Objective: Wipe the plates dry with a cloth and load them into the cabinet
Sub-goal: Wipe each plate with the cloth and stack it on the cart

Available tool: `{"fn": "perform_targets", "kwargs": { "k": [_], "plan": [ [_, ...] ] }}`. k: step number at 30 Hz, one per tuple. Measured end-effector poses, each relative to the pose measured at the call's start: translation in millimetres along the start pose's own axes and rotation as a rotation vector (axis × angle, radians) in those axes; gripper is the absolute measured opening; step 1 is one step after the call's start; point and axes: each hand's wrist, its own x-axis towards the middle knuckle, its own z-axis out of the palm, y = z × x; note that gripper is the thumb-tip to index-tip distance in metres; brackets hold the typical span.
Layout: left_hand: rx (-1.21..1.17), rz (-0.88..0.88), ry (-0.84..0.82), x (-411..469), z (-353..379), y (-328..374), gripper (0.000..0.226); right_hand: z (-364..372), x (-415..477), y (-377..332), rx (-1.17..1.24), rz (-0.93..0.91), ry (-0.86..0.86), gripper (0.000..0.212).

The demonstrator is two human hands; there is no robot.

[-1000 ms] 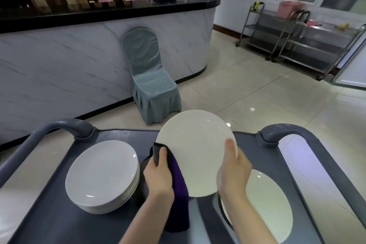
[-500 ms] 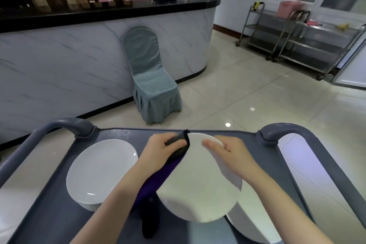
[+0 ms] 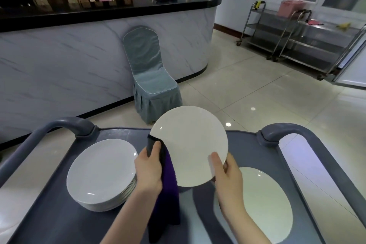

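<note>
Held above the grey cart top (image 3: 247, 150), the white plate (image 3: 190, 142) tilts toward the camera: the right hand (image 3: 227, 172) pinches its lower right rim, thumb on the face, and the left hand (image 3: 148, 170) grips the purple cloth (image 3: 168, 186) against its left edge. A plate stack (image 3: 102, 172) sits left on the cart, one plate (image 3: 265, 204) right; beyond, a covered chair (image 3: 150, 77) backs against the marble counter (image 3: 59, 65), steel trolleys (image 3: 297, 41) far right.

One wide-angle view from the person's head faces forward and down. The grey cart (image 3: 59, 214), left hand (image 3: 148, 170) and right hand (image 3: 227, 172) sit close beneath it at the near edge. The chair (image 3: 150, 77), marble-fronted bar (image 3: 69, 61) and steel trolleys (image 3: 297, 41) lie far.
</note>
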Motion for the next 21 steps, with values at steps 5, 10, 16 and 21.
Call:
{"fn": "perform_targets", "kwargs": {
  "k": [5,10,16,21],
  "plan": [
    [0.080,-0.001,-0.086,17.7,-14.7,23.7,0.023,-40.3,16.9,-5.7,-0.791,-0.797,-0.272,0.068],
    [0.226,0.015,-0.195,18.2,-10.5,36.8,0.026,-30.9,25.9,-17.8,-1.226,-1.277,-0.524,0.056],
    [0.026,-0.156,-0.262,4.1,-9.9,49.5,0.032,-20.2,16.5,-26.9,-1.163,-1.217,-0.479,0.063],
    [-0.102,-0.160,-0.336,-20.4,18.1,38.6,0.068,1.0,-3.0,-46.9,-0.630,-0.642,-0.496,0.033]
  ]
}}
